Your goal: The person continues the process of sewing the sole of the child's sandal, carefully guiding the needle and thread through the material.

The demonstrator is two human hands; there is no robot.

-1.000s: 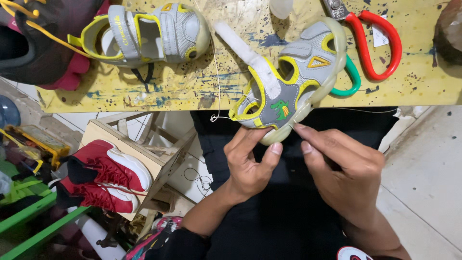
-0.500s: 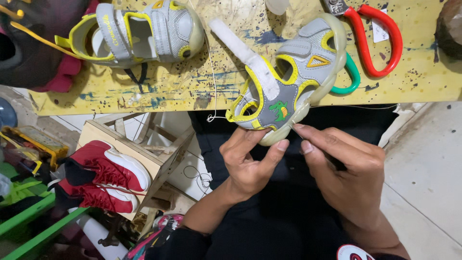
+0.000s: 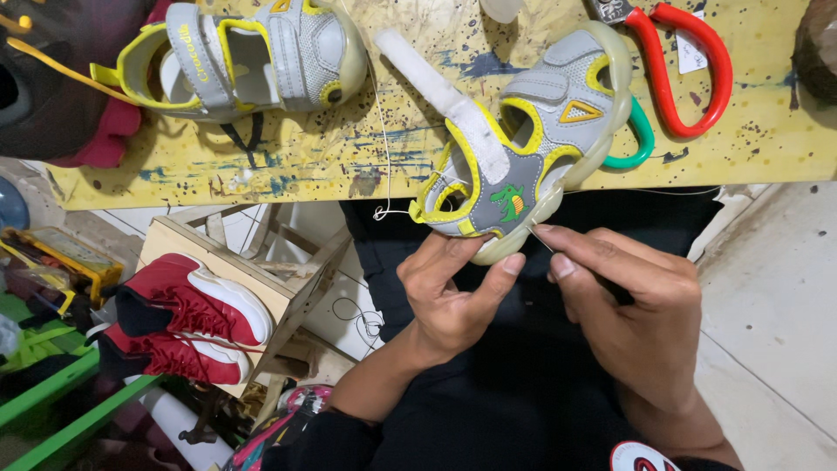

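Since half a second ago the hands have hardly shifted; the grey-and-yellow sandal point(image 3: 514, 166) sits a touch lower in the frame, its heel hanging off the near edge of the paint-spattered yellow table point(image 3: 288, 157). The left hand point(image 3: 453, 292) cups that heel from below, thumb and fingers closed on the pale rubbery sole. The right hand point(image 3: 623, 296) pinches what looks like a thin needle at the sole's edge; I cannot make out the needle itself clearly. A fine white thread point(image 3: 382, 131) trails up across the table. The sandal is soft mesh with a translucent sole and a loose white strap. Its twin point(image 3: 244, 57) lies on its side at upper left. Red-handled scissors point(image 3: 680, 61) lie at upper right, and red sneakers point(image 3: 187, 318) rest on a wooden stool at lower left.
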